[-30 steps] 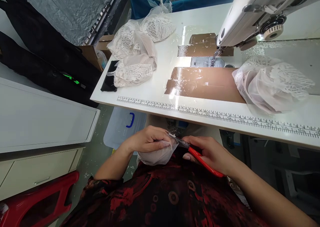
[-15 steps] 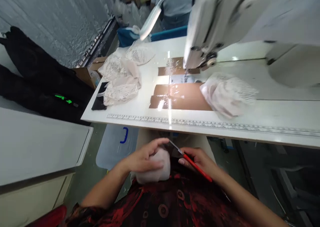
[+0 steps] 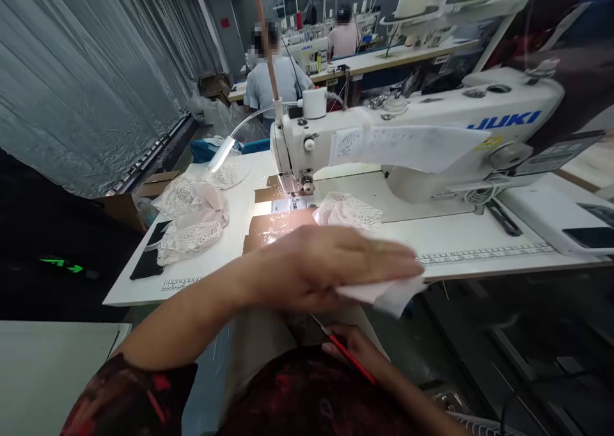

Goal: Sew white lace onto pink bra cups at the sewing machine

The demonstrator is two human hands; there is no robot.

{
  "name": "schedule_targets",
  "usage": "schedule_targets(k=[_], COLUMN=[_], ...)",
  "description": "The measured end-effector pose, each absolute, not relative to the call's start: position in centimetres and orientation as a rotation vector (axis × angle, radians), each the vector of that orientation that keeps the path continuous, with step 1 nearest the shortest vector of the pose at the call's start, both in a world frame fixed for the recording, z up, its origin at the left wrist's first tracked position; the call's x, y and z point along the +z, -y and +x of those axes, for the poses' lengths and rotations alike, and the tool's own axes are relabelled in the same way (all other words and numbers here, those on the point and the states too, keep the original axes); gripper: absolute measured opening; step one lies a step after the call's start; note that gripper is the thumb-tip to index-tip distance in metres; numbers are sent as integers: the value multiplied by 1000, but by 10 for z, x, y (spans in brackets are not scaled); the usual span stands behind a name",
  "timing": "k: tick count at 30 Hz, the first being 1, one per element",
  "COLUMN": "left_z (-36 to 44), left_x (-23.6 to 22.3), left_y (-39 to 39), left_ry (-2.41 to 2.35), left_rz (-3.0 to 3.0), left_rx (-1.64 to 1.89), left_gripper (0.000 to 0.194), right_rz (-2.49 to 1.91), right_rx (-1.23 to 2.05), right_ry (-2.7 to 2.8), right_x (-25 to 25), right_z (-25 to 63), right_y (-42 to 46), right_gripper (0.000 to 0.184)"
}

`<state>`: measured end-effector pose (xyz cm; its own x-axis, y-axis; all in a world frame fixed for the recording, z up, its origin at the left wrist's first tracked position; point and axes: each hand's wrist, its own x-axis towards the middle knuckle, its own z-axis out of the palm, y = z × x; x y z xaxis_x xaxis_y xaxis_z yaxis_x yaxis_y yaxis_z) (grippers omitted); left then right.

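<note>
My left hand (image 3: pixel 330 263) is raised across the front edge of the sewing table, its fingers pressed together over a piece of thin white cloth (image 3: pixel 388 295). The cloth hangs out below the fingers, slightly blurred by motion. Low over my lap, my right hand (image 3: pixel 355 343) is closed around a slim tool with a red handle (image 3: pixel 352 358) and a thin metal tip; its exact kind is unclear. Beyond the left hand, a bundle of whitish lace fabric (image 3: pixel 348 211) lies by the needle area of the sewing machine (image 3: pixel 345 139). Another lace pile (image 3: pixel 192 218) lies at the table's left.
A lit lamp (image 3: pixel 222 155) leans over the table's left side. A printed ruler (image 3: pixel 484 255) runs along the front edge. Brown sheet (image 3: pixel 256 231) covers the surface near the needle. A co-worker (image 3: pixel 275 81) sits ahead, another person (image 3: pixel 343 39) farther back.
My left hand has risen from my lap to above the table edge and moved right, carrying the white cloth. My right hand keeps the red-handled tool low. The view has tilted upward.
</note>
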<state>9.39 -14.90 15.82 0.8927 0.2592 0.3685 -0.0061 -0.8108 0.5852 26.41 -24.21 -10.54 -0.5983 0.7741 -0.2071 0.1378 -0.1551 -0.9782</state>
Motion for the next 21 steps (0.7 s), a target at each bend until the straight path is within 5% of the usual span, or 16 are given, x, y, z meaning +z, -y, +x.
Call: schedule_targets(k=[5, 13, 18, 21], left_z=[118, 102, 123, 133], left_x=[128, 56, 59, 42], left_y=[76, 39, 30, 21], left_ry=[-104, -576, -682, -694], left_rz=[2724, 2820, 2597, 2558], left_rx=[873, 237, 76, 201], left_gripper=[33, 11, 43, 30], right_rz=[-1043, -1003, -1006, -1078], right_rx=[1831, 1890, 1924, 1881], right_ry=[1570, 1483, 1476, 1497], right_x=[-110, -117, -120, -127], right_z=[270, 274, 270, 266], right_y=[243, 240, 238, 239], right_gripper=[35, 38, 36, 39])
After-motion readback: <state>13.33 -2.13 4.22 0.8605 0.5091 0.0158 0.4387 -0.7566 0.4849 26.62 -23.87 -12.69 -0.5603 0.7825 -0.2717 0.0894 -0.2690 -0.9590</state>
